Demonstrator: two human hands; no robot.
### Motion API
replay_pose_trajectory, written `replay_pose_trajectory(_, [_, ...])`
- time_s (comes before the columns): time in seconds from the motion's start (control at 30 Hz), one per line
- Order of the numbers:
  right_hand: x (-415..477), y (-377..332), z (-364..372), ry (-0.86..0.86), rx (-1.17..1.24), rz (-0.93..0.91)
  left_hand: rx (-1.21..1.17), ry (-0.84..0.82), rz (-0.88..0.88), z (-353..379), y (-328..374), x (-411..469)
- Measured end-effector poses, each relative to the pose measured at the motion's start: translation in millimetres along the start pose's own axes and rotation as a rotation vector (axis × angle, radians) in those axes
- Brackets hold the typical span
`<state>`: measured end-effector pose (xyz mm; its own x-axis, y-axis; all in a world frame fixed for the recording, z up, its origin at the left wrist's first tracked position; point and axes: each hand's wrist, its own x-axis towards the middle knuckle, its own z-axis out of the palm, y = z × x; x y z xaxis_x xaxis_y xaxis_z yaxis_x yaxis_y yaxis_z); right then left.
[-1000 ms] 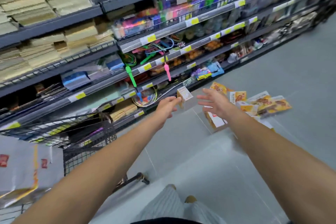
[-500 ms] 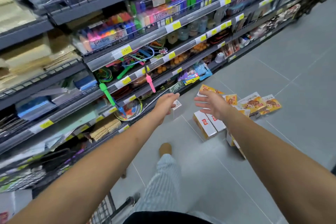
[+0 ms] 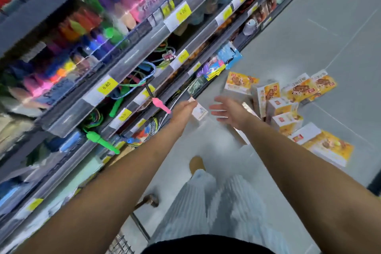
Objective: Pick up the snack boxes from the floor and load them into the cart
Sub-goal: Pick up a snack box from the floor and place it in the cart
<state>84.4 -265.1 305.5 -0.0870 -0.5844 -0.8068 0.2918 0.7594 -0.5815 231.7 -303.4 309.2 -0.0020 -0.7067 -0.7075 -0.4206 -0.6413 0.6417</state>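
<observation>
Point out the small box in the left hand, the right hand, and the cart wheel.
small box (image 3: 199,111): head view, white front face.
right hand (image 3: 228,110): head view, middle of hand.
cart wheel (image 3: 152,200): head view, wheel's centre.

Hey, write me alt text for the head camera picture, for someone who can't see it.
A person's two bare arms reach toward orange and white snack boxes scattered on a grey shop floor. The left hand holds a small white box; the right hand is open. Blurred shelves of goods line the left.
</observation>
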Motion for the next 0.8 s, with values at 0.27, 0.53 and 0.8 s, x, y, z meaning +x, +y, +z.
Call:
replay_pose_trajectory(0.27, [76.1, -12.2, -29.5, 0.038, 0.039, 0.165, 0.089, -0.021, -0.133, 33.6, 22.6, 75.6])
replay_pose_trajectory(0.53, [182.5, -5.3, -64.7, 0.075, 0.079, 0.284, 0.207, -0.012, -0.191, 80.4, 13.7, 166.9])
replay_pose_trajectory(0.8, [297.2, 58.4, -69.2, 0.005, 0.105, 0.515, 0.223, 0.095, -0.270, 118.2, -59.2, 276.4])
